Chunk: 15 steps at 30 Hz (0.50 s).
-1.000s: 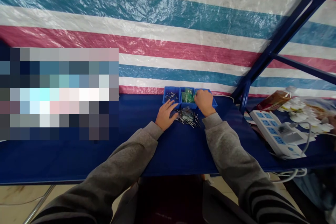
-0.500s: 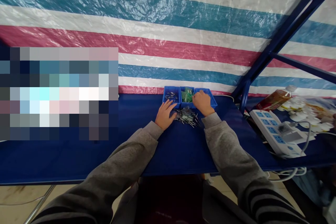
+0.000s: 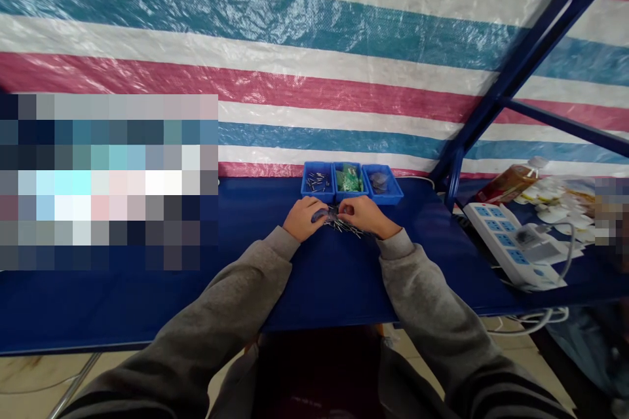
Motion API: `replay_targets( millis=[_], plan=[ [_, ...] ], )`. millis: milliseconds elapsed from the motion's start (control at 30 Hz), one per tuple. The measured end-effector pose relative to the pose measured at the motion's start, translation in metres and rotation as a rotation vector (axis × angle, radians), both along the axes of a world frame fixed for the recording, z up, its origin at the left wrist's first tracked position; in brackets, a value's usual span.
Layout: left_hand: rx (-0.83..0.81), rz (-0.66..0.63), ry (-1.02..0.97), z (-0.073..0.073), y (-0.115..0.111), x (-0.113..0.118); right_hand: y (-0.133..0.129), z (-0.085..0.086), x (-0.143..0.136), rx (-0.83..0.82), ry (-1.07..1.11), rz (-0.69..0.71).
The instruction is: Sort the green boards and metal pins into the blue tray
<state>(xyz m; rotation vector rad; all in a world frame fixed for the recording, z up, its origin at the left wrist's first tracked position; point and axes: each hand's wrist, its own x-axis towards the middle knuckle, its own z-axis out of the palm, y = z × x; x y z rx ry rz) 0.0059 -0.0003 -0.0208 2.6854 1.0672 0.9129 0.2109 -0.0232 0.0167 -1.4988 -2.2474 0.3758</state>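
My left hand [image 3: 302, 218] is closed around one side of a small see-through plastic bag [image 3: 320, 215]. Opposite it, my right hand [image 3: 367, 215] pinches with thumb and forefinger at the bag's other side; fingers partly hide the bag. Directly below both hands, a loose pile of thin metal pins [image 3: 348, 228], like rivets, lies on the blue table [image 3: 324, 281]. Just behind the hands stand three blue bins: the left bin [image 3: 318, 197] holds similar metal pins, the middle bin [image 3: 348, 196] green packets, the right bin [image 3: 386, 199] clear greyish plastic pieces.
On the right lie a white power strip [image 3: 506, 242] with a plugged-in adapter, a bottle of brown drink [image 3: 508, 182] and several white parts [image 3: 555, 209]. A blue metal frame post [image 3: 455, 177] rises there. A striped plastic sheet [image 3: 314, 72] hangs behind the table.
My right hand has come back from the bins toward me, down to the pile. My left hand has closed, and both hands now meet at the plastic bag.
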Motion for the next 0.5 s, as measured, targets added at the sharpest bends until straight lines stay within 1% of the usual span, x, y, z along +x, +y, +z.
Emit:
replay_targets(
  millis=[167,267,400,500],
  plan=[
    [-0.066,-0.106,0.067,0.000,0.003,-0.009,-0.003,-0.003,0.008,-0.014,0.090,0.023],
    [-0.063,-0.156,0.121,-0.002,0.002,-0.012,-0.004,-0.004,0.009,-0.063,0.085,0.042],
    [-0.030,-0.130,0.196,-0.007,0.002,-0.009,-0.005,-0.007,0.006,-0.117,0.058,0.070],
    [-0.008,-0.099,0.212,-0.010,0.003,-0.007,-0.006,-0.008,0.004,-0.129,0.041,0.070]
  ],
)
